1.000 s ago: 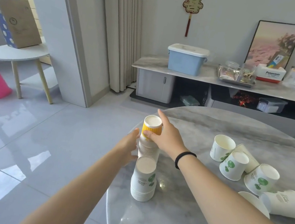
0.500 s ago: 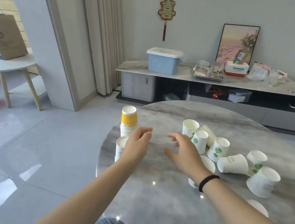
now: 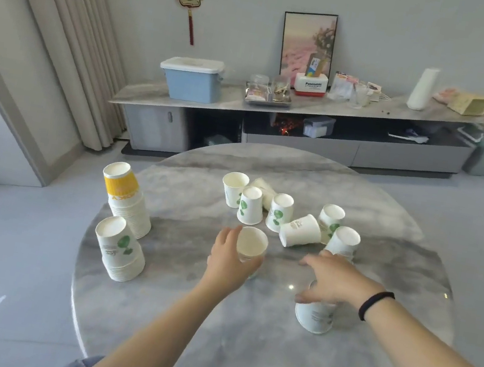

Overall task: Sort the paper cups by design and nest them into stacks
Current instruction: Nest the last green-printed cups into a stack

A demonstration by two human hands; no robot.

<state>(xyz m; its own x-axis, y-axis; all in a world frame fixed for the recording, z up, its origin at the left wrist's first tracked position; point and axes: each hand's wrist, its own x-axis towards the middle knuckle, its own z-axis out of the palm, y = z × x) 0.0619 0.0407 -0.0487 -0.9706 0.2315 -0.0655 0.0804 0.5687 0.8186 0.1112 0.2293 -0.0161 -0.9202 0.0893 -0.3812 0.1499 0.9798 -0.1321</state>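
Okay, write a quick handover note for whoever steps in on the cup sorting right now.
Left hand: wrapped around an upright cup, mouth up.
Right hand: spread over the top of an upside-down cup; whether it has closed on it is unclear.
Done: two nested stacks at the table's left edge, the yellow-topped stack behind, the green-leaf stack in front.
Left: about seven loose cups mid-table, mostly upside down, one upright, one or two lying on their sides. Most show the green leaf; some prints are not readable. Sort these, plus the two under the hands, onto the matching stacks.
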